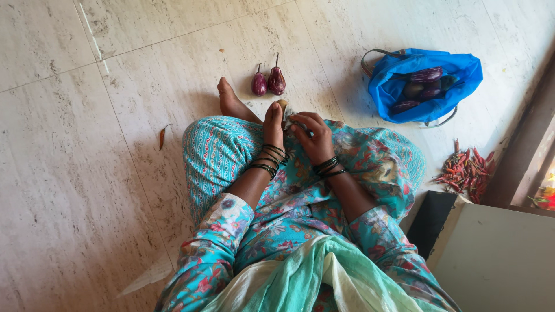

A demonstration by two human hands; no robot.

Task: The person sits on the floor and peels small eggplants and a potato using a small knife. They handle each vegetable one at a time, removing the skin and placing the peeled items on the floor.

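I sit on the floor with both hands together over my knee. My left hand (pixel 273 124) and my right hand (pixel 312 136) both close around a small brown and pale object (pixel 284 107); what it is cannot be made out. Black bangles ring each wrist. Two small purple eggplants (pixel 269 82) lie on the tiles just beyond my hands, beside my bare foot (pixel 231 103). Neither hand touches them.
A blue bag (pixel 457 72) holding several eggplants sits at the far right. A heap of red chillies (pixel 465 170) lies near the wall below it. One loose chilli (pixel 162 137) lies to the left. A pale box (pixel 497 254) stands at my right.
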